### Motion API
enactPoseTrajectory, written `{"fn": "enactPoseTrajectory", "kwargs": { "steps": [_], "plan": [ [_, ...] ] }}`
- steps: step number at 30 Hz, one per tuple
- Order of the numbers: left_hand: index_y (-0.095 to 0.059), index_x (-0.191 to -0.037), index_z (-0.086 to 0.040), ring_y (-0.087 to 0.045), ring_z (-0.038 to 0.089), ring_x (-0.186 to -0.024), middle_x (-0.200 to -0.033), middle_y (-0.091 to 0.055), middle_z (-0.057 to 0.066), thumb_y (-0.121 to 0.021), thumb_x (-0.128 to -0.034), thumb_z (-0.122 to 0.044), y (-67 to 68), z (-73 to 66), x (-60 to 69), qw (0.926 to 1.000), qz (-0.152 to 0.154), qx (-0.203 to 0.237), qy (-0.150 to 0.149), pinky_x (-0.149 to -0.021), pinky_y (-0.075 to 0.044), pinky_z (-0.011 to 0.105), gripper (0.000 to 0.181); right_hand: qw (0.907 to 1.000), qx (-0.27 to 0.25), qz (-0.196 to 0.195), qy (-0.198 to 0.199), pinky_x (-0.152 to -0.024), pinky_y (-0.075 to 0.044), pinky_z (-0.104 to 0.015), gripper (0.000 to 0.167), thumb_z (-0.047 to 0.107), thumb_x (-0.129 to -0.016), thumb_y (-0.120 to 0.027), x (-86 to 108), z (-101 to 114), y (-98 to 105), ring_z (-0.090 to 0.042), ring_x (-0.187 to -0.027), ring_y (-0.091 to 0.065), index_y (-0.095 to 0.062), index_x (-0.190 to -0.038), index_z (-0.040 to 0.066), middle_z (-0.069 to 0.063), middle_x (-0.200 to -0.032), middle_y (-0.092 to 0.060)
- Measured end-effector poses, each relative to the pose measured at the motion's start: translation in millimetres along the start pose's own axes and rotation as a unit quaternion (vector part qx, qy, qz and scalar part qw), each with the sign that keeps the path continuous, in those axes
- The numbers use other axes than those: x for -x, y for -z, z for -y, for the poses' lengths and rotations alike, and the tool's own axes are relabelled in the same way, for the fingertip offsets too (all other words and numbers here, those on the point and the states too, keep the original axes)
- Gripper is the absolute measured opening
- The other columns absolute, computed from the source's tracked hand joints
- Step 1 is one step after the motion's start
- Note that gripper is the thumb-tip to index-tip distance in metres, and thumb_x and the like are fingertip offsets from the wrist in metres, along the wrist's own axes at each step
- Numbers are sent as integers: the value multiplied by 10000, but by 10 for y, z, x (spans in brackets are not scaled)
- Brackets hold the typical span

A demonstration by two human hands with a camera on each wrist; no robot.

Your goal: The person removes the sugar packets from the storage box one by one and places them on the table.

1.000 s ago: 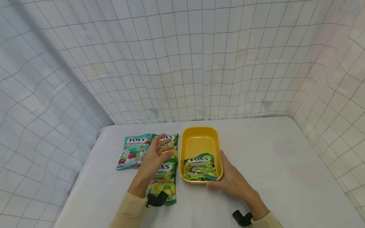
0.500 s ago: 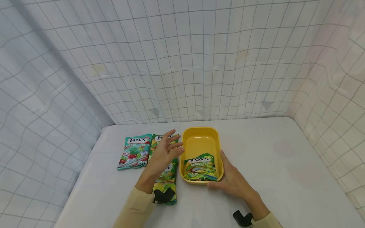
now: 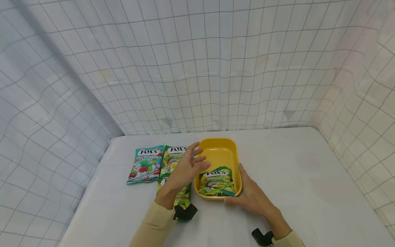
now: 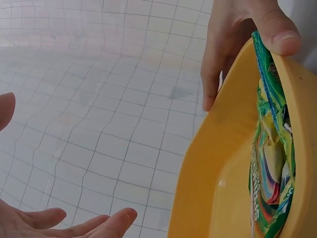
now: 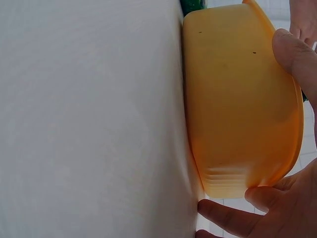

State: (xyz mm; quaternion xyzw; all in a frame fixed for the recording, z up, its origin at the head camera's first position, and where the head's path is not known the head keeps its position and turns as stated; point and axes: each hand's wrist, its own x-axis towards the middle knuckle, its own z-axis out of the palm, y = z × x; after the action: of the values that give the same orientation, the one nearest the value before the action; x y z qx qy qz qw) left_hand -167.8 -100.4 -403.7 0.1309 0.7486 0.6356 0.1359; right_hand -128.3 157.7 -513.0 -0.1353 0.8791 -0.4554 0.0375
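Right hand point(image 3: 254, 197) grips the yellow tray point(image 3: 218, 156), seemingly steadying it, Fox's Spring Tea bag point(image 3: 217, 182) inside, beside that grip; left hand point(image 3: 186, 169) empty, fingers apart.

A yellow plastic tub point(image 3: 217, 156) stands upright at lower center of the frame, a green Fox's Spring Tea candy bag point(image 3: 217, 181) creased in its lower end, label showing. At left, a second green bag point(image 3: 171, 160) lies above a partly hidden third green bag point(image 3: 184, 197), beside a flat teal Mint Blossom bag point(image 3: 146, 165).
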Motion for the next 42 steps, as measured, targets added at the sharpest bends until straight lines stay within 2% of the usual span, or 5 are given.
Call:
{"fn": "enactPoseTrajectory", "kwargs": {
  "steps": [6, 12, 23, 34, 42],
  "plan": [
    [-146, -1637, -185, -404, 385, -1427, -1627, -278, 181, -744, -939, -415, -61, 79, -13, 9986, -5, -374, 383, -1097, -388, 558, 947, 10000, -31, -48, 69, -1152, -286, -585, 1380, 648, -692, -863, 10, 6, 3, -326, -1498, -269, -15, -1650, 132, -108, -1685, -153],
    [-117, -1643, -180, -357, 450, -1437, -1639, -249, 184, -738, -939, -430, -71, 167, -7, 9969, 130, -409, 657, -1104, -354, 601, 972, 9999, 13, -54, 126, -1153, -280, -587, 1377, 666, -699, -847, 6, -3, 1, -334, -1500, -259, -12, -1649, 123, -117, -1685, -143],
    [-76, -1645, -168, -275, 515, -1450, -1653, -157, 239, -724, -948, -438, -111, 294, 12, 9953, 424, -279, 829, -1111, -335, 619, 989, 9999, 114, -48, 62, -1159, -286, -560, 1387, 675, -687, -850, -5, -14, -8, -317, -1497, -270, -17, -1650, 126, -112, -1684, -153],
    [-74, -1644, -146, -501, 396, -1320, -1663, -125, 219, -715, -955, -433, -162, 378, 15, 9915, 599, -274, 1122, -1097, -368, 596, 984, 9999, 142, -34, -50, -1151, -303, -566, 1404, 706, -666, -841, -5, -10, 0, -318, -1489, -294, -13, -1652, 147, -101, -1682, -164],
    [-161, -1629, -104, -471, 406, -1321, -1630, -231, 230, -692, -968, -443, -235, 421, -24, 9907, 457, -364, 1232, -1112, -329, 620, 913, 9999, 115, -49, 57, -1142, -318, -569, 1394, 704, -676, -836, -7, -23, -5, -317, -1480, -312, -16, -1651, 138, -114, -1677, -185]
  ]
}}
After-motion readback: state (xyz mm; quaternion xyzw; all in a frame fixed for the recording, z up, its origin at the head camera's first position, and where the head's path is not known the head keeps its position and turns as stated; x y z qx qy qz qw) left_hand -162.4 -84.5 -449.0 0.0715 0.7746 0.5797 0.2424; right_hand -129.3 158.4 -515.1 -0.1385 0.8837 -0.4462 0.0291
